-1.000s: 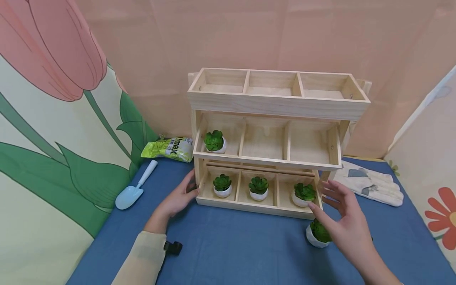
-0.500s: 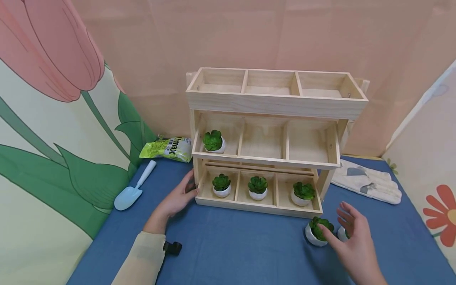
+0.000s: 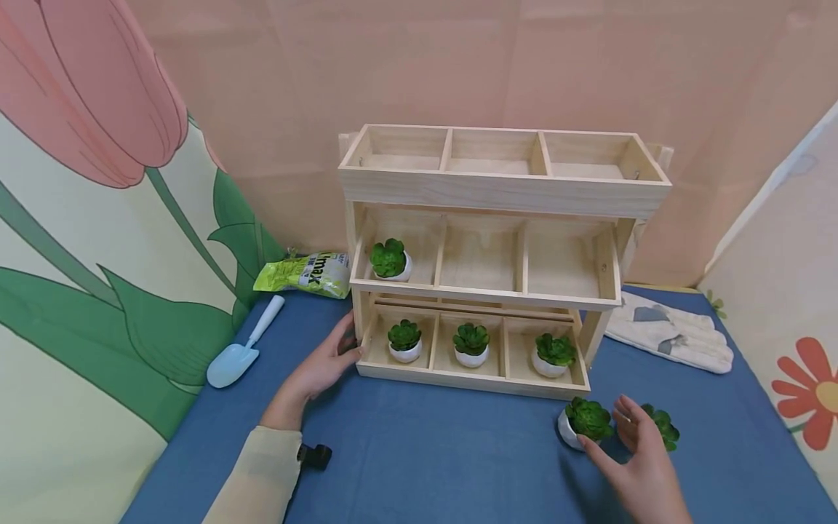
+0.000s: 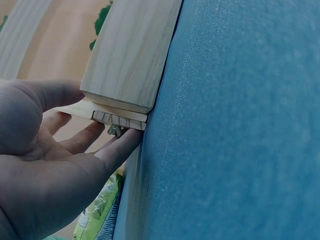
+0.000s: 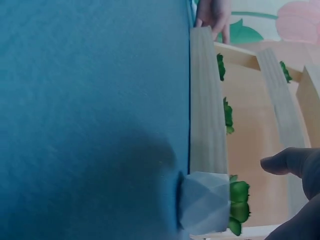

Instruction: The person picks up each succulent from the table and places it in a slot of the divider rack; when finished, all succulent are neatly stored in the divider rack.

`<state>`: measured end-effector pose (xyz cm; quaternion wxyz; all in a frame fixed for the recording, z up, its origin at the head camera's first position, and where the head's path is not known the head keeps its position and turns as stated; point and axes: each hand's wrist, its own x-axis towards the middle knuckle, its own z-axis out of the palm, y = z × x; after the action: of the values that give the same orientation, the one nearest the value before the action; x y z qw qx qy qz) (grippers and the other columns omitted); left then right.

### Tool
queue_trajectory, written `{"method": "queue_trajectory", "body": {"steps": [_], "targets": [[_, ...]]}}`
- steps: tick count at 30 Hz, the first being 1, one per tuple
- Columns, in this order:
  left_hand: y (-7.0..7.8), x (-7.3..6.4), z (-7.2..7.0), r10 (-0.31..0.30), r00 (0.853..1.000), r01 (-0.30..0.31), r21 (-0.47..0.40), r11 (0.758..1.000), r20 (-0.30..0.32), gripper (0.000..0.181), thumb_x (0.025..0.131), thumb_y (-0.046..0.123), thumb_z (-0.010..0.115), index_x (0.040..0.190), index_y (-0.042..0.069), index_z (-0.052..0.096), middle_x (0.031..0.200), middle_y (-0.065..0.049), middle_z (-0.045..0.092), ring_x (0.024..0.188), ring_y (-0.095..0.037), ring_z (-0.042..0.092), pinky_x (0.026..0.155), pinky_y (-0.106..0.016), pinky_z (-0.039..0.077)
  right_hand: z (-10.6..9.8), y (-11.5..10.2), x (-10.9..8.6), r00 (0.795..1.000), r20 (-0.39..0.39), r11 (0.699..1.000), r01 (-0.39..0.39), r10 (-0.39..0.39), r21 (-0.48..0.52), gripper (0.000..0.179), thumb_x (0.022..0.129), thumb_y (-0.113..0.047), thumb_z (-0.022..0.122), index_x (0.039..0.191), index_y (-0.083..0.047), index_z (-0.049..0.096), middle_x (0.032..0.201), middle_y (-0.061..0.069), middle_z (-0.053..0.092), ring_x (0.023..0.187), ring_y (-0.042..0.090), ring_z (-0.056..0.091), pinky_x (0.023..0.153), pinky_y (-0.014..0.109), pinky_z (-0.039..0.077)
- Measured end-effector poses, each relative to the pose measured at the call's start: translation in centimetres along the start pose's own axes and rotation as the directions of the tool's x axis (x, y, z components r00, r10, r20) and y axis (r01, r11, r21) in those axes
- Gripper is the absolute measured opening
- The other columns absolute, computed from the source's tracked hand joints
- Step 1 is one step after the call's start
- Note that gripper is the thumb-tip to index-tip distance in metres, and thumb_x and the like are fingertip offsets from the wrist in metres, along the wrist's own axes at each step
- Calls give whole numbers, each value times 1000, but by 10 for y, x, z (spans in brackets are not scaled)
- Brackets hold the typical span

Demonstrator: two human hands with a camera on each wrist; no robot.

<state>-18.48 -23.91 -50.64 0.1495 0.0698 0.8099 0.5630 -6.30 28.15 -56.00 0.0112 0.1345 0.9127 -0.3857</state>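
A three-tier wooden planter shelf (image 3: 478,291) stands on the blue cloth. My left hand (image 3: 324,371) rests on the left end of its bottom tray, thumb near the front corner and the other fingers along the side. Just off the shelf's front right corner sits a small artificial succulent in a white faceted pot (image 3: 569,431). My right hand (image 3: 638,455) is beside it, fingers spread, the thumb near its leaves; whether it touches them I cannot tell. A second succulent (image 3: 663,426) is partly hidden behind that hand. In the right wrist view, the faceted pot (image 5: 205,202) stands apart from the thumb.
Several succulents stand in the shelf: a plant in each bottom compartment and another (image 3: 390,260) at the middle tier's left. A light blue trowel (image 3: 233,360) and a green bag (image 3: 304,274) lie to the left. White patterned gloves (image 3: 671,335) lie at the right.
My right hand has come away from the shelf's right end, down and toward me, to the front succulent, uncovering the plant behind it. My left hand stays at the shelf.
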Motion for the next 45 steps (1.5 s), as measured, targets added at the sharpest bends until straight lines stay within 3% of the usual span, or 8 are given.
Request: {"method": "queue_trajectory", "body": {"steps": [2, 7, 10, 19, 31, 39, 45], "targets": [[0, 0, 0, 3, 1000, -3, -6, 1000, 2, 81, 113, 13, 51, 174, 31, 1, 181, -16, 7, 165, -50, 19, 128, -69, 28, -3, -11, -4, 999, 39, 999, -36, 35, 26, 116, 97, -50, 78, 173, -9, 0, 173, 33, 22, 153, 59, 33, 121, 69, 37], [0, 0, 0, 9, 1000, -9, -2, 1000, 4, 82, 113, 13, 52, 174, 30, 0, 181, -18, 7, 165, -51, 18, 128, -71, 26, -24, -62, -20, 979, 163, 990, -130, 119, 58, 110, 101, -31, 76, 169, 4, -3, 168, 42, 19, 155, 61, 24, 125, 67, 33], [0, 0, -1, 7, 1000, -7, -1, 1000, 2, 82, 113, 13, 52, 174, 30, 0, 181, -18, 7, 165, -50, 18, 128, -70, 26, -28, -74, -23, 972, 189, 987, -149, 136, 54, 108, 102, -29, 74, 168, 8, -3, 167, 44, 18, 155, 61, 24, 125, 67, 33], [0, 0, -1, -2, 1000, 2, 7, 1000, -1, 82, 113, 15, 53, 174, 31, 0, 180, -18, 8, 165, -50, 18, 128, -71, 25, -21, -67, -19, 969, 209, 987, -150, 134, 61, 110, 100, -33, 75, 167, 10, -1, 167, 46, 14, 153, 63, 24, 123, 70, 34], [-1, 1, -1, 1, 1000, -1, 4, 1000, -2, 82, 113, 16, 52, 174, 32, 0, 181, -17, 8, 165, -50, 19, 128, -71, 25, -13, -64, -13, 962, 199, 964, -221, 190, 150, 114, 98, -31, 77, 167, 8, -5, 168, 46, 10, 156, 62, 20, 126, 70, 28], [-2, 1, -1, 1, 1000, -1, 4, 1000, 1, 81, 113, 14, 52, 174, 32, 1, 181, -17, 9, 165, -49, 20, 128, -71, 25, -9, -59, -9, 971, 186, 970, -179, 147, 167, 106, 99, -27, 77, 165, 14, 5, 161, 44, 23, 147, 60, 39, 117, 68, 42], [-1, 0, -1, 1, 1000, -1, 5, 1000, -2, 81, 113, 14, 52, 174, 32, 1, 180, -17, 9, 164, -50, 21, 128, -72, 25, -6, -59, -6, 972, 193, 965, -172, 134, 196, 106, 98, -26, 78, 165, 12, 6, 161, 42, 26, 145, 56, 43, 108, 57, 50]]}}
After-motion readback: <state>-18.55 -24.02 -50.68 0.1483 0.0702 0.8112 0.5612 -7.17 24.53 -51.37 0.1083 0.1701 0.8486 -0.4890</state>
